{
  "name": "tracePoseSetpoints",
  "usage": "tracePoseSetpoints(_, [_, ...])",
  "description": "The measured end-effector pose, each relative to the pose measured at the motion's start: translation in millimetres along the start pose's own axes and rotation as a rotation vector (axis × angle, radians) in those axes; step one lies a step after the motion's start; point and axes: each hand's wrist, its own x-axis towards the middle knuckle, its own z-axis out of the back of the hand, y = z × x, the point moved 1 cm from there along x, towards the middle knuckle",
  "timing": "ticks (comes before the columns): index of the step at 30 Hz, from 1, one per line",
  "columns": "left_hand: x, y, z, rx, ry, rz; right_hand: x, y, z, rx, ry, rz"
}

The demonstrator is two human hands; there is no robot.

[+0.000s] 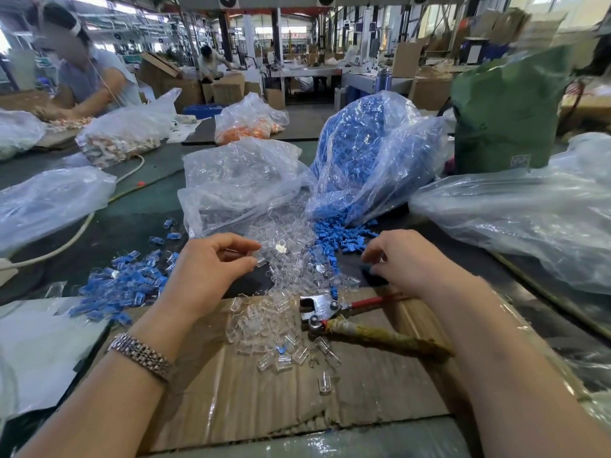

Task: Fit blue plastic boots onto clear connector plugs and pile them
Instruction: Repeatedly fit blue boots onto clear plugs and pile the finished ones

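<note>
Loose clear connector plugs [291, 269] spill from a clear bag [238, 183] at the table's middle, and more lie on the cardboard [264, 328]. Blue boots [344, 239] pour out of a blue-filled bag [370, 153] just right of them. A pile of plugs fitted with blue boots [122, 289] lies at the left. My left hand [208, 272], a watch on its wrist, pinches a clear plug between thumb and fingers at the edge of the clear heap. My right hand [410, 266] hovers with curled fingers over a dark blue piece; its grip is hidden.
Red-handled crimping pliers [347, 315] lie on the taped cardboard sheet [264, 398] under my right wrist. Big plastic bags sit at the right [529, 219] and left [49, 200]. A green bag [506, 110] stands behind. A white cable [76, 233] crosses the left. Another person [89, 77] works opposite.
</note>
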Motion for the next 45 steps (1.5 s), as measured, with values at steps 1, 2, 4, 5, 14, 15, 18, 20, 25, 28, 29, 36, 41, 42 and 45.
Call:
tracePoseSetpoints(1, [0,-1,0,-0.075,0.014,0.013,0,1,-1,-0.003,0.019,-0.001])
tracePoseSetpoints(2, [-1,-3,0,-0.159,0.029,0.026,-1,3,-2,0.001,0.026,-0.009])
tracePoseSetpoints(4, [-2,-5,0,-0.319,0.066,0.059,-2,6,-2,-0.024,0.023,-0.026])
tracePoseSetpoints(5, [-3,-6,-1,-0.388,0.093,0.079,-3,7,-2,-0.053,0.014,-0.026])
tracePoseSetpoints(14, [-8,-9,-11,-0.762,0.359,0.181,-19,46,13,0.663,-0.167,0.249])
tracePoseSetpoints(15, [-10,-11,-12,-0.768,0.364,0.175,-21,51,14,0.719,-0.180,0.275])
tracePoseSetpoints(18, [-14,-17,-16,-0.766,0.359,0.162,-25,61,14,0.825,-0.207,0.340])
tracePoseSetpoints(20, [-16,-21,-17,-0.755,0.348,0.164,-27,65,12,0.850,-0.199,0.360])
tracePoseSetpoints(25, [-20,-28,-18,-0.752,0.329,0.168,-31,70,9,0.705,-0.256,0.420])
tracePoseSetpoints(28, [-21,-30,-19,-0.731,0.320,0.161,-35,72,11,0.629,-0.290,0.465])
tracePoseSetpoints(29, [-21,-30,-19,-0.716,0.318,0.154,-35,73,12,0.594,-0.291,0.478])
tracePoseSetpoints(36, [-24,-31,-21,-0.682,0.315,0.125,-37,77,13,0.418,-0.312,0.519])
tracePoseSetpoints(41, [-21,-28,-18,-0.694,0.337,0.120,-38,64,23,0.453,-0.187,0.390])
tracePoseSetpoints(42, [-20,-26,-16,-0.692,0.339,0.119,-39,56,26,0.403,-0.104,0.340])
tracePoseSetpoints(45, [-17,-20,-12,-0.696,0.316,0.139,-46,35,34,0.176,0.244,0.240])
